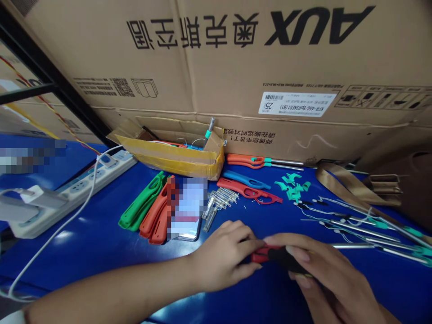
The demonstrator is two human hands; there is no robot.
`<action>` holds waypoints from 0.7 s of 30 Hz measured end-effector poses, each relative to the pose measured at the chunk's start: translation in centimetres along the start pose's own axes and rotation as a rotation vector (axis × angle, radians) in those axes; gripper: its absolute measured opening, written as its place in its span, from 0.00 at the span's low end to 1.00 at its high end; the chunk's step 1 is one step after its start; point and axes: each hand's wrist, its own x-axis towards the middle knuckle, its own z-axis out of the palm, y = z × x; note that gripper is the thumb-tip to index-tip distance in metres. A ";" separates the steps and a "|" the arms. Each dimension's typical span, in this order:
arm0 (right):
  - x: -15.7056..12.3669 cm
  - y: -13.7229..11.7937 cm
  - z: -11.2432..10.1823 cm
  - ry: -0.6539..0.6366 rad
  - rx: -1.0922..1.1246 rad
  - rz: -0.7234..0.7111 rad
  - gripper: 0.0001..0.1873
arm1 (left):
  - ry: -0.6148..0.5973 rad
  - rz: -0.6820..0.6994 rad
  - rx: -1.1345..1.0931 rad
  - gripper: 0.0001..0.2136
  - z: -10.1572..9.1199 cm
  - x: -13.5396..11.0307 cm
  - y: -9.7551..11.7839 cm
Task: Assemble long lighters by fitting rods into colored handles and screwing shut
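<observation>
Both of my hands meet at a red-and-black object [285, 259] low over the blue table; its exact kind is hidden by my fingers. My left hand [227, 254] is closed, its thumb and fingertips pinching the red end. The black part lies between the thumb and fingers of my right hand [332, 274]. Beyond my left hand are clear lighter tanks with metal tops [221, 199] and a phone [189, 209]. Red lighter shells [160, 213] and green lighter shells [140, 202] lie left of the phone. A red lighter shell [248, 186] and a blue shell [248, 178] lie farther back.
A taped carton [175, 162] holding lighter parts stands at the back, beside an assembled orange lighter [246, 160]. Teal triggers [293, 186] and metal lighter tubes with wires [364, 229] lie right. A power strip [74, 193] with a white cable runs along the left.
</observation>
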 end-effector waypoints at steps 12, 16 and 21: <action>1.1 0.1 0.3 0.037 0.069 0.038 0.30 | -0.020 -0.008 -0.002 0.15 -0.1 0.1 0.0; 2.0 -0.1 0.3 0.113 0.003 -0.001 0.23 | -0.021 0.002 -0.002 0.13 -0.1 0.2 0.0; 2.0 -0.2 0.4 0.100 -0.076 -0.032 0.26 | -0.037 0.022 0.051 0.13 -0.4 0.2 0.1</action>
